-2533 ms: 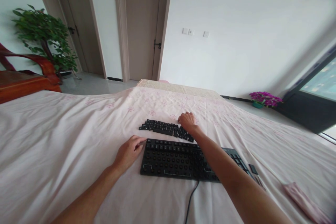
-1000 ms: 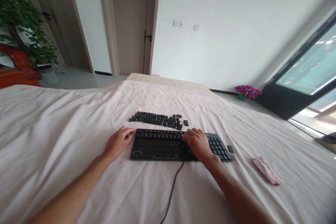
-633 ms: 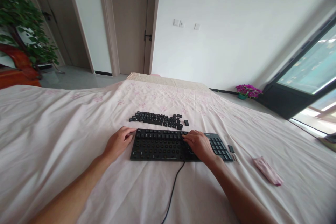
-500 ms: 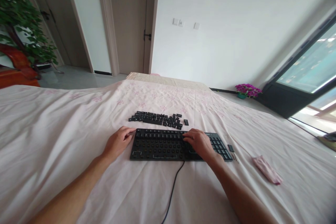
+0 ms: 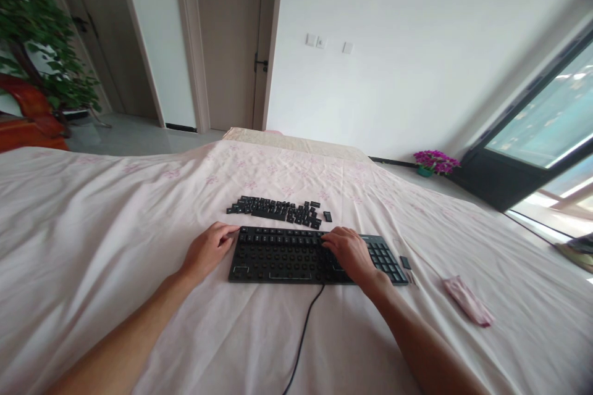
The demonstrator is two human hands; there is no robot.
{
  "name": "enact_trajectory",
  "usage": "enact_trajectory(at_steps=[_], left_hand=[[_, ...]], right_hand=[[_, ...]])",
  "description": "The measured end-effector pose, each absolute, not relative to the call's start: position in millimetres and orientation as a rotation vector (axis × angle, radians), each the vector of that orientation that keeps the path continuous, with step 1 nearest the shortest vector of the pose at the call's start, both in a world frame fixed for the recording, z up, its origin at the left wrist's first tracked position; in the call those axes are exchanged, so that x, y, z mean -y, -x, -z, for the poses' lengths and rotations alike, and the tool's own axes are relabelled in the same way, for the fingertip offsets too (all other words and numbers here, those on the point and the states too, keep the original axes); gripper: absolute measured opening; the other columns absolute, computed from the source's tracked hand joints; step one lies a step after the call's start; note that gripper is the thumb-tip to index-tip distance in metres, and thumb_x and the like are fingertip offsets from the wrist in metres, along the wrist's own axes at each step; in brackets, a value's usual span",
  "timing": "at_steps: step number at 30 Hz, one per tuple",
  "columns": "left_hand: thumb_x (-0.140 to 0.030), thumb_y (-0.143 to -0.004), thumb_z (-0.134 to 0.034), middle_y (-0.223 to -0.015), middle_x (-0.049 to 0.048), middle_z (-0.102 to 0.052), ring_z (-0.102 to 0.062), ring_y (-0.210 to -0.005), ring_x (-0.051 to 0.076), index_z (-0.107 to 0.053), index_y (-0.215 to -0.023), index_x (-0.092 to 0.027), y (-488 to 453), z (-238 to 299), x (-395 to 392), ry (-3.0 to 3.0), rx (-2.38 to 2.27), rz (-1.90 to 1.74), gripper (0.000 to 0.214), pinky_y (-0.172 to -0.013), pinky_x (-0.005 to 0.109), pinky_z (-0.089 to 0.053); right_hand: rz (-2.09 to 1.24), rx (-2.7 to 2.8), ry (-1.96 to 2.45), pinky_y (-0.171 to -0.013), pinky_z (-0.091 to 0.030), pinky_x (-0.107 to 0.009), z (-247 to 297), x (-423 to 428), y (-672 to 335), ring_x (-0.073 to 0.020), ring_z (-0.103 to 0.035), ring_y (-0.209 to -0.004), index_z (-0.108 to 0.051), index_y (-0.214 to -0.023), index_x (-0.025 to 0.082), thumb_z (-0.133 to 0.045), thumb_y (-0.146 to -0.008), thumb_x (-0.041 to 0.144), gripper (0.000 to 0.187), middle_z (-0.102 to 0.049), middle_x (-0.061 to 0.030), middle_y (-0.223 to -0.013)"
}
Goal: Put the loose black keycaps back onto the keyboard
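Observation:
A black keyboard (image 5: 282,262) lies across the pink floral sheet, its number pad and upper rows fitted with keycaps and its middle rows bare. At its upper left corner, my left hand (image 5: 210,248) grips the edge with fingers bent. My right hand (image 5: 349,250) rests over the right-centre part, fingers curled down at the end of the number row; anything between the fingertips is hidden. Just beyond the keyboard sits a group of loose black keycaps (image 5: 269,208), with a single keycap (image 5: 328,216) a little to their right.
A black keycap-like piece (image 5: 405,262) and thin small items (image 5: 414,281) lie right of the keyboard. Farther right is a folded pink cloth (image 5: 467,301). The keyboard's cable (image 5: 303,333) runs toward me over the wrinkled sheet (image 5: 152,228).
The view has shifted very slightly. My right hand has barely moved on the keys, and my left hand stays at the keyboard's corner.

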State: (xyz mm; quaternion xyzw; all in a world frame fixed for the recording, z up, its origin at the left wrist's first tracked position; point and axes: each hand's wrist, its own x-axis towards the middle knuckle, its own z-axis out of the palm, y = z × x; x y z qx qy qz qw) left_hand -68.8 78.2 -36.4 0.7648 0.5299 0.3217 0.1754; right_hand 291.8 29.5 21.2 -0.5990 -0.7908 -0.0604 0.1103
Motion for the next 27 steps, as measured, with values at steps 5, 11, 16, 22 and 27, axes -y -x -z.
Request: enact_trajectory(at_steps=[5, 11, 16, 22, 27], left_hand=[[-0.023, -0.083, -0.045, -0.11, 0.0024, -0.063, -0.063, -0.087, 0.015, -0.065, -0.109, -0.023, 69, 37, -79, -2.167, -1.494, -0.918, 0.033, -0.081, 0.026, -0.048], [-0.024, -0.083, -0.045, -0.111, 0.0026, -0.063, -0.063, -0.083, 0.015, -0.065, -0.109, -0.023, 68, 37, -79, -2.152, -1.502, -0.904, 0.032, -0.079, 0.027, -0.049], [-0.024, -0.082, -0.045, -0.11, 0.0029, -0.064, -0.063, -0.083, 0.016, -0.065, -0.109, -0.023, 68, 37, -80, -2.146, -1.505, -0.905, 0.033, -0.08, 0.028, -0.048], [-0.024, -0.082, -0.045, -0.108, 0.0023, -0.065, -0.063, -0.081, 0.015, -0.065, -0.11, -0.024, 68, 38, -80, -2.141, -1.514, -0.908, 0.035, -0.077, 0.026, -0.048], [-0.025, -0.082, -0.045, -0.107, 0.0028, -0.065, -0.063, -0.08, 0.015, -0.066, -0.108, -0.023, 67, 37, -80, -2.117, -1.502, -0.92, 0.033, -0.077, 0.027, -0.048]], right_hand=[[0.197, 2.39, 1.734, -0.081, -0.038, -0.028, -24, -31, -288, -0.016, -0.057, -0.084, -0.07, -0.095, 0.024, -0.052, -0.091, 0.031, 0.02, -0.065, -0.0025, -0.086], [0.275, 2.488, 1.721, -0.077, -0.035, -0.029, -27, -29, -284, -0.0171, -0.055, -0.084, -0.069, -0.089, 0.022, -0.048, -0.093, 0.028, 0.022, -0.063, -0.0042, -0.084], [0.413, 2.583, 1.724, -0.076, -0.033, -0.032, -27, -18, -278, -0.02, -0.051, -0.085, -0.065, -0.098, 0.02, -0.048, -0.087, 0.014, 0.021, -0.061, -0.0073, -0.089], [0.517, 2.598, 1.78, -0.075, -0.032, -0.035, -18, -3, -268, -0.0235, -0.049, -0.089, -0.057, -0.118, 0.014, -0.047, -0.078, 0.004, 0.042, -0.06, -0.011, -0.097], [0.384, 2.614, 1.75, -0.074, -0.033, -0.032, -34, -17, -276, -0.0209, -0.052, -0.087, -0.068, -0.095, 0.021, -0.048, -0.078, 0.007, 0.029, -0.062, -0.0077, -0.09]])
